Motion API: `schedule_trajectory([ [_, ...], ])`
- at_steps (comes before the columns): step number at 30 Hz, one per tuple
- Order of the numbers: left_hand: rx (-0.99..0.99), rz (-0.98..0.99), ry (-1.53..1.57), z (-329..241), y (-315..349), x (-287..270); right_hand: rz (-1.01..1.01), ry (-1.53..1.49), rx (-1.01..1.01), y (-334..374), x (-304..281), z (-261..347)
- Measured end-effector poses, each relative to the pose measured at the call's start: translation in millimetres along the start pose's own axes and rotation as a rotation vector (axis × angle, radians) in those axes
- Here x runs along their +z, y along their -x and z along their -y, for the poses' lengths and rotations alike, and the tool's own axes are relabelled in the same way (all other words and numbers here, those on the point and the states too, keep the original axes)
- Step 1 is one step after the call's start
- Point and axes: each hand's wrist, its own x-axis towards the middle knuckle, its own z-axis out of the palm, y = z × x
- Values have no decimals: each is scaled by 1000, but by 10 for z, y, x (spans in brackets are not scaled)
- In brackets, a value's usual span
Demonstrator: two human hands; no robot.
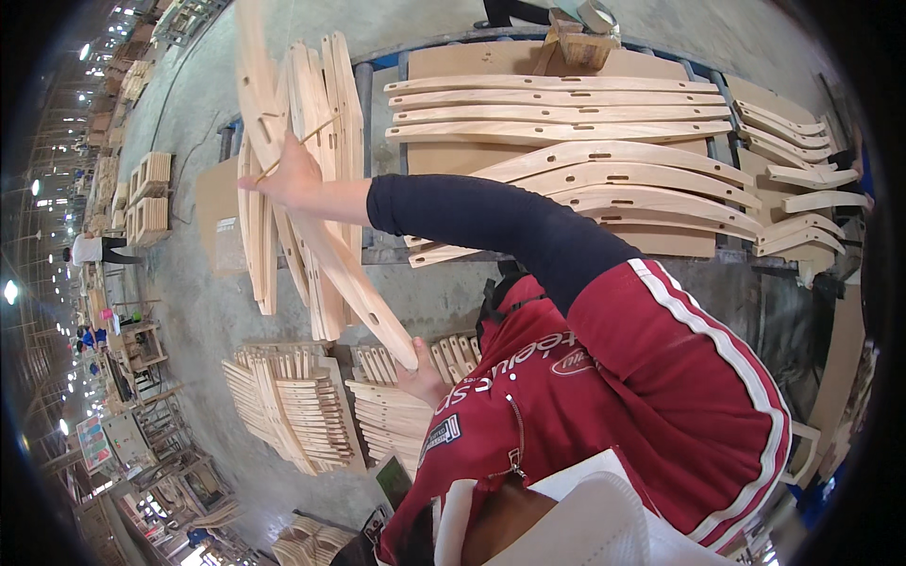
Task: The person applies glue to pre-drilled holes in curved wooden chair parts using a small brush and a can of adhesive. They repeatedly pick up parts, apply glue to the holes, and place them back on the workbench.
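Note:
A long, curved pale wooden slat with slots cut in it runs slantwise through the left part of the view. My right hand, its arm in a navy sleeve, is closed around the slat's middle. A thin yellowish stick, like a pencil, also sits in that hand's fingers. At the slat's near end, my left hand grips the tip, partly hidden by my red jacket. The far end is blurred. Beneath the slat lies a pile of similar slats.
Rows of slats lie on cardboard over a roller conveyor. Shorter curved pieces lie at right. Stacked slats stand low at left. A tape roll rests by a wooden block. A person stands far left.

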Motion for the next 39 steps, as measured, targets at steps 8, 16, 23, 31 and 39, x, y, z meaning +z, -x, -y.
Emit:
schedule_trajectory([
  [8,86,-162,11,-239,341,708,399,-9,129,-87,134,-157],
  [16,334,83,-15,-118,77,1253,332,-64,-350,585,-279,622],
  [23,1091,-60,-472,-2025,-302,500,255,304,-751,580,-1650,984],
  [31,1769,-410,-960,-3568,-880,1094,170,957,-844,492,-4059,424],
  [39,1665,810,-670,-2585,-727,3069,119,1328,-558,817,-5817,-513],
])
